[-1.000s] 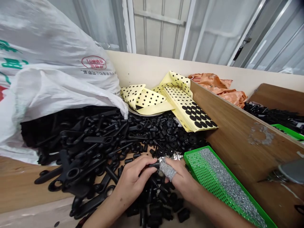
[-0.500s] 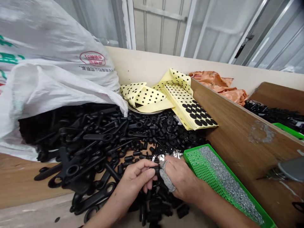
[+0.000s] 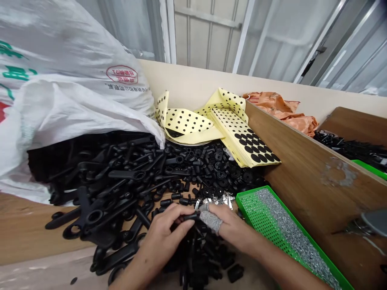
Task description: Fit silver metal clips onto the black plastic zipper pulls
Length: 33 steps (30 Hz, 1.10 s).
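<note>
My left hand (image 3: 169, 225) pinches a small black plastic part (image 3: 191, 216) between thumb and fingers. Close against it, my right hand (image 3: 222, 221) has its fingers closed at the other end of the same part; grey wrapping (image 3: 211, 219) covers some of those fingers. What the right fingertips hold is partly hidden. Small shiny metal clips (image 3: 225, 199) lie just beyond the hands. Black cylindrical pieces (image 3: 208, 257) are heaped below them, and black crank-like arms (image 3: 121, 213) are piled to the left.
A white woven sack (image 3: 75, 104) spills black parts at the left. Yellow sheets with black dots (image 3: 229, 125) lie at the back. A green tray (image 3: 256, 217) of small silvery pieces stands at the right beside a wooden divider (image 3: 302, 161). A grey tool (image 3: 371, 221) is at the far right.
Both hands have turned, and the black part between them now lies more sideways. My right fingers have shifted their grip on it. The view has moved slightly.
</note>
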Each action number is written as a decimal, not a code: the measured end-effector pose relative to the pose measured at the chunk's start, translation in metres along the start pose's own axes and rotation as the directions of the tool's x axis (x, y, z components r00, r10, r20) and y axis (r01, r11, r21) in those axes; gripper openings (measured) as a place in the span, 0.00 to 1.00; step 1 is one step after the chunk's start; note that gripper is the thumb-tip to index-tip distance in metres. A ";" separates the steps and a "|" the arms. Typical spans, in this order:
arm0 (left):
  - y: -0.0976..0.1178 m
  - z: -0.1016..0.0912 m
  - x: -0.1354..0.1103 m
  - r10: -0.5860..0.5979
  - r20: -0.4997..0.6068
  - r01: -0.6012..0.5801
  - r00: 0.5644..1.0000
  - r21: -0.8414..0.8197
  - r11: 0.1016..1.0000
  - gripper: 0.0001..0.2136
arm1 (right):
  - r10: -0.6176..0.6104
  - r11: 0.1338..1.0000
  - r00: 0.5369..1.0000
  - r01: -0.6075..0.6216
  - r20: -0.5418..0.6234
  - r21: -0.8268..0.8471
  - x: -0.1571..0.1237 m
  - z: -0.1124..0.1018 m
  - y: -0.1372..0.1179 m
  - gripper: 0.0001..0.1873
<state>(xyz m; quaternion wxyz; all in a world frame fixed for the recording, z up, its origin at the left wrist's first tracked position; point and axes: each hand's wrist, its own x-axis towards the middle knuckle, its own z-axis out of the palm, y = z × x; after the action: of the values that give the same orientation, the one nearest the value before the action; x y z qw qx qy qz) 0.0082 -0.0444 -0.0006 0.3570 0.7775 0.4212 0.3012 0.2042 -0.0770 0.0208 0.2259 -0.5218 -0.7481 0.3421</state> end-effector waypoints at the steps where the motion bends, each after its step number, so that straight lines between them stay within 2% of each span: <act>1: -0.004 -0.006 0.004 -0.032 -0.004 0.032 0.999 0.019 0.999 0.07 | -0.005 0.998 1.000 0.004 -0.018 -0.063 0.005 -0.004 0.002 0.08; 3: -0.013 -0.017 0.011 -0.069 -0.017 0.070 0.997 0.062 0.996 0.08 | -0.018 0.956 0.998 -0.002 -0.064 -0.294 0.017 -0.011 0.006 0.07; 5: -0.022 -0.026 0.014 -0.073 -0.020 0.075 0.997 0.139 0.987 0.09 | -0.047 0.819 0.997 0.000 -0.067 -0.573 0.029 -0.012 0.011 0.05; 7: -0.029 -0.032 0.015 -0.054 -0.008 0.055 0.999 0.214 0.975 0.09 | -0.075 0.694 0.997 0.030 -0.031 -0.719 0.040 -0.009 0.014 0.06; 8: -0.031 -0.034 0.014 -0.038 0.008 0.035 0.999 0.239 0.970 0.09 | -0.083 0.665 0.996 0.044 -0.015 -0.746 0.044 -0.006 0.016 0.07; 12: -0.032 -0.039 0.009 0.037 0.094 -0.062 0.995 0.275 0.959 0.07 | -0.092 0.632 0.996 0.060 0.002 -0.773 0.058 0.005 0.018 0.09; 15: -0.027 -0.041 0.014 0.077 0.103 -0.105 0.992 0.312 0.944 0.08 | -0.111 0.607 0.994 0.088 0.025 -0.790 0.063 0.009 0.019 0.09; 17: -0.023 -0.040 0.024 0.114 0.125 -0.154 0.986 0.387 0.909 0.08 | -0.124 0.597 0.991 0.108 0.041 -0.795 0.066 0.010 0.019 0.08; 19: -0.021 -0.036 0.040 0.163 0.195 -0.240 0.967 0.493 0.837 0.09 | -0.128 0.595 0.991 0.111 0.043 -0.796 0.067 0.009 0.021 0.08; 25: -0.024 -0.011 0.086 0.223 0.341 -0.387 0.913 0.557 0.735 0.11 | -0.106 0.612 0.994 0.073 0.010 -0.788 0.066 0.002 0.032 0.09; 29: -0.028 0.000 0.099 0.256 0.417 -0.472 0.872 0.581 0.663 0.09 | -0.088 0.620 0.996 0.033 -0.028 -0.784 0.059 -0.006 0.035 0.09; 33: -0.030 0.002 0.102 0.267 0.449 -0.507 0.853 0.590 0.628 0.08 | -0.080 0.639 0.995 0.010 -0.054 -0.769 0.055 -0.010 0.033 0.09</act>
<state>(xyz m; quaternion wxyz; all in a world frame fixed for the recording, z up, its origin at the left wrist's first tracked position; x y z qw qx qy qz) 0.0436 0.0555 -0.0086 0.0300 0.9634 0.2587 0.0629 0.2125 -0.0153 0.0014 0.0226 -0.5633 -0.8252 -0.0355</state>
